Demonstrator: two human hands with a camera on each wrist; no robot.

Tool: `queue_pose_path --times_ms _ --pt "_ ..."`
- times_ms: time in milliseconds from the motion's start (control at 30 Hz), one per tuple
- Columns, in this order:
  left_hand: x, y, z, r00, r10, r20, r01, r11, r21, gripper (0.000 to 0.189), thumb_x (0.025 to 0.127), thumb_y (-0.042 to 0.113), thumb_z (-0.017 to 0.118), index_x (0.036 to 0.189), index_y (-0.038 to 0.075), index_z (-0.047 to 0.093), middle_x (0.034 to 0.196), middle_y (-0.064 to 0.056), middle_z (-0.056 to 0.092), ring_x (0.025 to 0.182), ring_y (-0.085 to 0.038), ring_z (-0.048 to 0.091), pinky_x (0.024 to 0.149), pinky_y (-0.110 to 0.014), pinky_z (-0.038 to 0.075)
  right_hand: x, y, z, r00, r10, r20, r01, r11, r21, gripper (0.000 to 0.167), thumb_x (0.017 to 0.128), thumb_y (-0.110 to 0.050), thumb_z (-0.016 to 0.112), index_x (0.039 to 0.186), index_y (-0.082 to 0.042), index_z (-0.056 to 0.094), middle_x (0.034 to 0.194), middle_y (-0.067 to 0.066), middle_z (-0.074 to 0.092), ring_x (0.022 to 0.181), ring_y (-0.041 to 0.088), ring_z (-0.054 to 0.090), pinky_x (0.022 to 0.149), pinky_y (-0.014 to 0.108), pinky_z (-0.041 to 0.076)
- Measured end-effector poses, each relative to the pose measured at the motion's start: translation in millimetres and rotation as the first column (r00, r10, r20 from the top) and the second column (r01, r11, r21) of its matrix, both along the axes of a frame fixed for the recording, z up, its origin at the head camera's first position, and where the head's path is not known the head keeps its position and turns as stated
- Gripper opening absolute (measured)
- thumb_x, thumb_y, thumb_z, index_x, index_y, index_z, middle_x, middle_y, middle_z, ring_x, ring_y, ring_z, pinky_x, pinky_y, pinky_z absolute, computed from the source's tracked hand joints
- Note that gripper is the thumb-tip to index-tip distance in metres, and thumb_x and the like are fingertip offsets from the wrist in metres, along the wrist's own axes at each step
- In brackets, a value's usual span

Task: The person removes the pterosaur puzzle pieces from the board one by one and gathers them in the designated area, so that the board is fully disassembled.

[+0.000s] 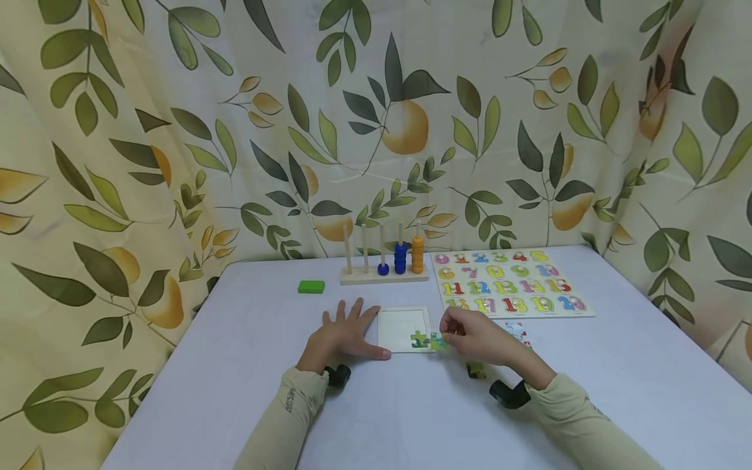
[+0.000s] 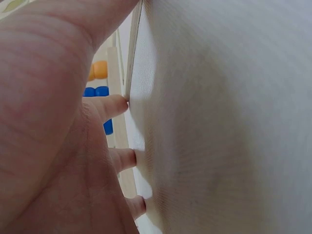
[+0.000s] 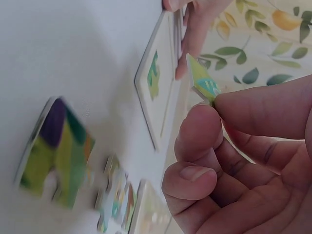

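Note:
A white square puzzle tray (image 1: 392, 326) lies on the table, with one green jigsaw piece (image 1: 419, 339) in its lower right corner. My left hand (image 1: 346, 334) is spread flat at the tray's left side, thumb by the near corner and index finger by the far one. Over the tray's right edge, my right hand (image 1: 478, 336) pinches a green and yellow puzzle piece (image 3: 202, 80) between thumb and index finger, raised off the table. Below that hand lies a loose piece (image 3: 56, 151) with purple and green. More loose pieces (image 1: 517, 331) are partly hidden behind the right hand.
A wooden peg stand (image 1: 384, 278) with blue and orange beads stands behind the tray. To its right lies a number puzzle board (image 1: 511, 284), and to its left a green block (image 1: 311, 286). A leaf-patterned curtain (image 1: 376, 130) hangs behind the table.

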State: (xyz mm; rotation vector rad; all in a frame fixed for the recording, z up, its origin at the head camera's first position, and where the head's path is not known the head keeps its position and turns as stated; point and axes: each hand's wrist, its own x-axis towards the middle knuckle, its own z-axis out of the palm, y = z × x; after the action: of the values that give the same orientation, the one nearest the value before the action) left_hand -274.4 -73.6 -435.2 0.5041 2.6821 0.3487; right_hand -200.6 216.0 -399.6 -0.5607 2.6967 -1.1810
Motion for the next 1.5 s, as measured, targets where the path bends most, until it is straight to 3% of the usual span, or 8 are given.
queue_pose_path --times_ms 367,867,1200,1500 --pt "6.3 -1.5 7.5 1.000 0.003 -0.013 -0.002 1.000 0.008 0.109 0.086 0.070 0.078 0.171 0.024 0.028 0.178 -0.016 0.011 0.161 -0.051 0.002 0.122 -0.076 0.004 18.9 27.7 -1.0 0.999 -0.023 -0.022 0.022 1.000 -0.012 0.005 0.100 -0.001 0.067 0.103 -0.002 0.064 0.093 0.002 0.062 0.086 0.022 0.056 0.069 0.028 0.050" --pt "2.3 -1.6 1.6 1.000 -0.012 -0.009 0.013 1.000 0.020 0.110 0.086 0.072 0.076 0.172 0.025 0.026 0.179 -0.016 0.009 0.161 -0.051 -0.001 0.121 -0.076 0.002 34.0 69.8 -7.0 0.997 -0.071 -0.013 0.071 0.997 0.022 0.008 0.099 -0.001 0.071 0.101 -0.007 0.065 0.091 0.001 0.060 0.084 0.021 0.055 0.068 0.028 0.050" --pt "3.9 -0.5 1.5 1.000 -0.013 -0.006 0.013 1.000 0.016 0.109 0.087 0.071 0.076 0.172 0.024 0.025 0.179 -0.015 0.008 0.161 -0.050 -0.001 0.122 -0.075 0.002 39.2 82.5 -14.3 0.992 -0.095 0.084 0.091 0.995 0.050 0.010 0.097 0.002 0.071 0.099 -0.006 0.066 0.089 0.003 0.059 0.085 0.023 0.054 0.069 0.029 0.046" --pt "3.6 -1.3 5.2 1.000 -0.014 -0.002 0.014 1.000 0.008 0.109 0.088 0.071 0.076 0.172 0.024 0.025 0.179 -0.015 0.008 0.161 -0.050 0.000 0.122 -0.075 0.002 37.3 93.6 -18.1 0.991 -0.029 0.132 0.023 0.999 0.040 0.008 0.098 0.000 0.071 0.099 -0.006 0.066 0.086 0.003 0.058 0.082 0.022 0.054 0.065 0.027 0.046"
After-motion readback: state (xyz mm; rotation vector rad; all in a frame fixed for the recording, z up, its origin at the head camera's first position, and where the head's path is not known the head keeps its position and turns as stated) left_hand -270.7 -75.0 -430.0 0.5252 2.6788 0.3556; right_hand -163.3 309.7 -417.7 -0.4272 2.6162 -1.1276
